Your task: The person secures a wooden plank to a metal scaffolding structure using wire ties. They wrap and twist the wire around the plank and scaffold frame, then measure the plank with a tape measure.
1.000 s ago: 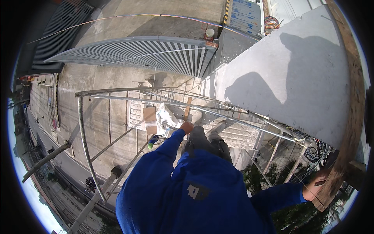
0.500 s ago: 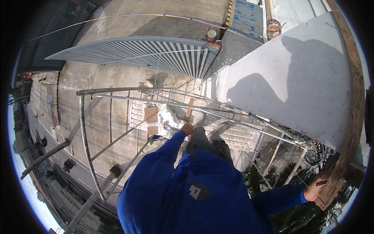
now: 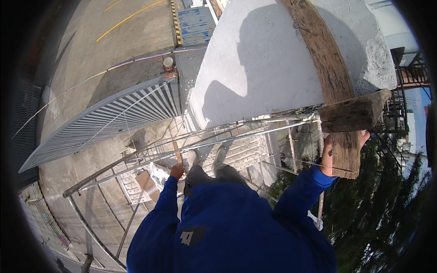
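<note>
My right hand (image 3: 326, 157) is wrapped round the lower end of a long weathered wooden plank (image 3: 324, 54), which hides most of the palm. Fingertips show past the plank's right edge. A short, thick wood block (image 3: 353, 111) lies crosswise on the plank just above this hand. A thin wire crosses the plank near its end. My left hand (image 3: 178, 171) is closed, low by my left leg. A narrow brown wood strip (image 3: 177, 152) runs up from beside its knuckles; whether the fingers grip it, I cannot tell.
I am high on scaffolding, with metal pipes (image 3: 200, 148) round a perforated platform (image 3: 241, 152). A cardboard piece (image 3: 146, 183) and a whitish bag (image 3: 159, 174) lie left of my feet. A pale concrete slab (image 3: 268, 63) rises ahead; a slatted grey gate (image 3: 109, 113) and trees (image 3: 378, 214) are below.
My view has swung right. My right hand and the plank end now appear higher and nearer the middle, with the wood block in plain sight. My left hand stays low and closed.
</note>
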Action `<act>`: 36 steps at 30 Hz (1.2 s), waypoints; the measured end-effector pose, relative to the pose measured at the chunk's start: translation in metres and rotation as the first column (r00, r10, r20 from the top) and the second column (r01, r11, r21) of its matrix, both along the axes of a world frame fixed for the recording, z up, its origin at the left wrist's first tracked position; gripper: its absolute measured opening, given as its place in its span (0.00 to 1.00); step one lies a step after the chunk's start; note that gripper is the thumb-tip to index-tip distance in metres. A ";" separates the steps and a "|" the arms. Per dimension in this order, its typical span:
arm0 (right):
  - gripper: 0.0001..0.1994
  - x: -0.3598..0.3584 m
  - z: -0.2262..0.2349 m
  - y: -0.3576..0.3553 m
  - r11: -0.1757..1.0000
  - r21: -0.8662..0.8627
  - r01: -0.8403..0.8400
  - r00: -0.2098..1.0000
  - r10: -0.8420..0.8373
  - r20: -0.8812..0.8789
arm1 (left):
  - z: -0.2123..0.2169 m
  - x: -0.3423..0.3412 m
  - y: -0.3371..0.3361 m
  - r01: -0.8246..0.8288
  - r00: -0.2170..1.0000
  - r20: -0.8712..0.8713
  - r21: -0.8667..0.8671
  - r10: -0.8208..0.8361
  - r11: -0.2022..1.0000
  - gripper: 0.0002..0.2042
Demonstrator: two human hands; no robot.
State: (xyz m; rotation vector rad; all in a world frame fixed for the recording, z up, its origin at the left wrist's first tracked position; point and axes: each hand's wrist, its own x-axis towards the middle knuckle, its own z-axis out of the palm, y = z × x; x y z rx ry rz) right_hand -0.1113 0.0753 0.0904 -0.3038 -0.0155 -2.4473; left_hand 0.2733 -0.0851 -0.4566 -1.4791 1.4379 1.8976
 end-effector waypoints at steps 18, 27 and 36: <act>0.14 0.019 -0.003 -0.023 0.998 0.038 0.043 0.977 -0.034 -0.212 | 0.006 -0.007 -0.027 0.001 0.990 0.142 0.089 -0.013 0.996 0.08; 0.13 0.023 -0.001 -0.022 0.998 0.037 0.047 0.980 -0.039 -0.195 | 0.003 -0.004 -0.034 -0.018 1.000 0.002 0.064 0.018 0.998 0.16; 0.12 0.022 0.007 -0.021 0.999 -0.031 -0.039 0.989 0.034 -0.144 | -0.047 0.007 -0.028 0.636 0.541 0.188 -0.729 -0.820 0.253 0.03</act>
